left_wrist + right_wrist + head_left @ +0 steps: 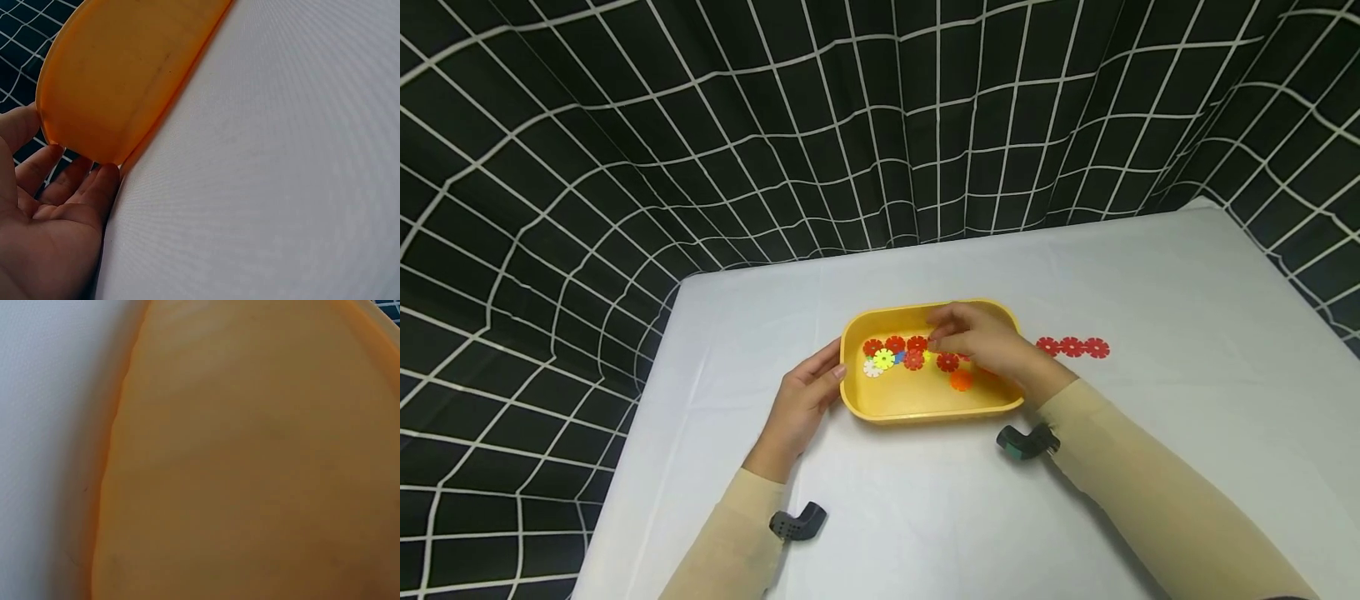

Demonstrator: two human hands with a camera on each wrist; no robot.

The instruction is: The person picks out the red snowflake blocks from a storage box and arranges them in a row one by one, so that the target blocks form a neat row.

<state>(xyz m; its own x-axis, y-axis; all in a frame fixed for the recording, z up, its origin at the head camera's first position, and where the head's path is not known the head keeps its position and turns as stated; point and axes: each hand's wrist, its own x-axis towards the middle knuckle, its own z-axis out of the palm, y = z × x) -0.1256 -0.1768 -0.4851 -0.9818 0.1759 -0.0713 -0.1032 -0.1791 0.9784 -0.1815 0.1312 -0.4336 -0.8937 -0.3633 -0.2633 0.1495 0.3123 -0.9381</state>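
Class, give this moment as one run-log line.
Left hand: holds yellow tray, left end | Right hand: over tray, grip unclear | Red disc row: on white cloth, right of tray

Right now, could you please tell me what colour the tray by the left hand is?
The tray is yellow, which shows best in the head view.

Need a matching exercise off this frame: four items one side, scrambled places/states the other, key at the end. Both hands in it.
1. Left hand
2. Right hand
3. Orange disc
4. Row of red discs

A. On the white cloth, right of the yellow tray
B. Reaching into the tray
C. Holding the tray's left end
D. Lying inside the tray

Pairs: 1-C, 2-B, 3-D, 4-A
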